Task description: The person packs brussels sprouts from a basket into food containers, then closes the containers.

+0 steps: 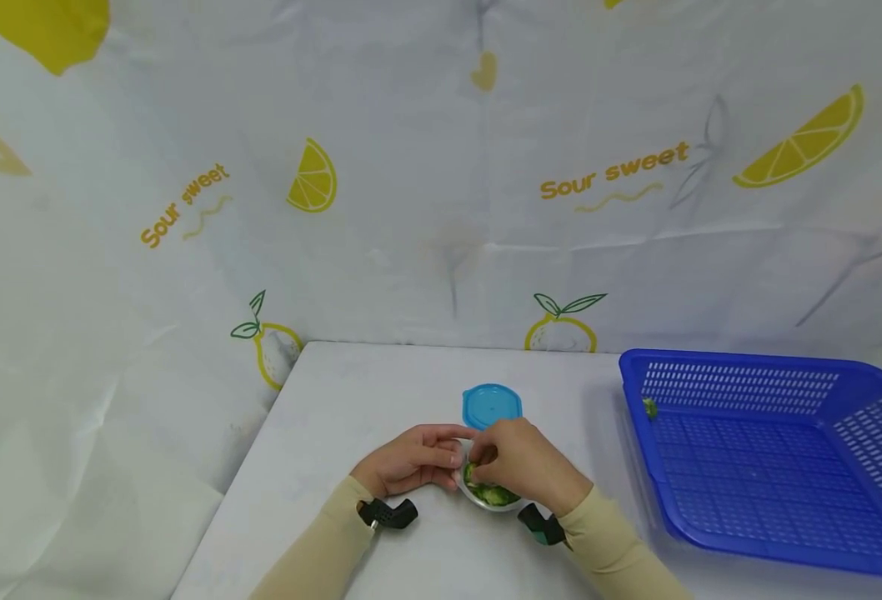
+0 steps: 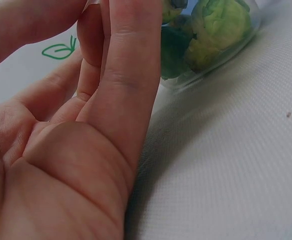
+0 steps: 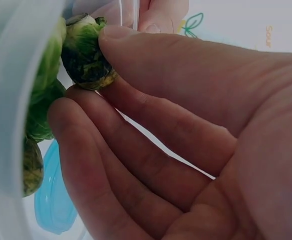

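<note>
A small clear round container point(image 1: 486, 505) stands on the white table, holding several green Brussels sprouts point(image 1: 497, 495). My right hand point(image 1: 528, 467) reaches over its rim from the right. Between thumb and fingertips, that hand pinches one Brussels sprout point(image 3: 89, 52), dark green and yellowed low down, at the container's mouth. From the left, my left hand point(image 1: 414, 460) holds the container's side, thumb and fingertips at the rim. More sprouts point(image 2: 221, 30) show through the clear wall in the left wrist view. Just behind the container lies a blue lid point(image 1: 492, 406).
A large blue plastic basket point(image 1: 756, 467) occupies the table's right side, with a small green sprout point(image 1: 650, 407) at its far left corner. Behind the table hangs a white cloth point(image 1: 426, 217) printed with lemons. Dark wrist cameras point(image 1: 388, 512) sit on both sleeves.
</note>
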### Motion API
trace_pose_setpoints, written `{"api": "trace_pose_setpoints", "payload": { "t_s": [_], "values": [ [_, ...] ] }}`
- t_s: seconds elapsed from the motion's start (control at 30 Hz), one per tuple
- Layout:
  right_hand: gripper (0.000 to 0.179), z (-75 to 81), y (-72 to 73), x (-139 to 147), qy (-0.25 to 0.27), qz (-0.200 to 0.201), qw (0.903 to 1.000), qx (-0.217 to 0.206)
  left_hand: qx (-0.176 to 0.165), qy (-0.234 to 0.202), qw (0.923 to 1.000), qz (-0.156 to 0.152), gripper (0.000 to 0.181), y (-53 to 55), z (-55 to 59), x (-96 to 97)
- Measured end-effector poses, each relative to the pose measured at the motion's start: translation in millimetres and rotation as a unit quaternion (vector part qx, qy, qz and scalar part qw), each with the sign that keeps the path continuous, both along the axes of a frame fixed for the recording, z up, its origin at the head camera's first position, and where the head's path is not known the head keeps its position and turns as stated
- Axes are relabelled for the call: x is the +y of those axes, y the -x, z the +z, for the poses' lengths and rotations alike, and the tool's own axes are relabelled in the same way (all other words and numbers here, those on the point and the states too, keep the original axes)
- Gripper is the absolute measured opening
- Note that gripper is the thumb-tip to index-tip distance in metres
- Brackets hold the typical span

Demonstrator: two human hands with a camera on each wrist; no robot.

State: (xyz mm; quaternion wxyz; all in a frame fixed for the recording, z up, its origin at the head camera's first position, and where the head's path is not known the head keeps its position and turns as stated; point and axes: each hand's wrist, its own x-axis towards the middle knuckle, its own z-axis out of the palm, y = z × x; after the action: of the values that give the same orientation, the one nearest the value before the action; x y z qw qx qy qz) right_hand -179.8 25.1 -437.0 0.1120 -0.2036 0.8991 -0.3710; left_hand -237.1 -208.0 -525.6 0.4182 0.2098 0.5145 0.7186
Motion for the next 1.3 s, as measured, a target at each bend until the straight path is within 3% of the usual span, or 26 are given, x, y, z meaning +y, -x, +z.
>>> {"api": "trace_pose_setpoints", "payload": {
  "t_s": [0.4, 0.63, 0.83, 0.97, 1.1, 1.3],
  "values": [
    [0.010, 7.3, -2.1, 5.3, -0.022, -0.030, 0.9993, 0.012, -0.003, 0.014, 0.9999, 0.006, 0.058, -0.1, 1.4, 2.0],
    [0.013, 36.0, -14.2, 24.7, -0.026, -0.032, 0.9988, 0.028, 0.011, -0.001, 0.9999, 0.000, 0.059, 0.6, -4.2, -1.0],
    [0.012, 70.9, -27.1, 64.6, -0.048, -0.031, 0.9968, 0.055, 0.016, -0.004, 0.9999, -0.005, 0.060, 0.0, -4.2, 0.0],
    [0.013, 85.6, -24.5, 99.6, -0.073, -0.051, 0.9942, 0.061, 0.014, -0.004, 0.9999, -0.002, 0.056, -0.8, -4.6, -1.0],
    [0.016, 88.1, -15.3, 138.3, -0.092, -0.059, 0.9924, 0.057, 0.013, -0.005, 0.9999, -0.002, 0.055, -1.7, -4.3, -1.6],
    [0.026, 79.0, 0.1, 192.5, -0.094, -0.077, 0.9920, 0.035, 0.009, -0.005, 0.9999, -0.005, 0.058, -3.2, -2.7, 0.0]
  ]
}}
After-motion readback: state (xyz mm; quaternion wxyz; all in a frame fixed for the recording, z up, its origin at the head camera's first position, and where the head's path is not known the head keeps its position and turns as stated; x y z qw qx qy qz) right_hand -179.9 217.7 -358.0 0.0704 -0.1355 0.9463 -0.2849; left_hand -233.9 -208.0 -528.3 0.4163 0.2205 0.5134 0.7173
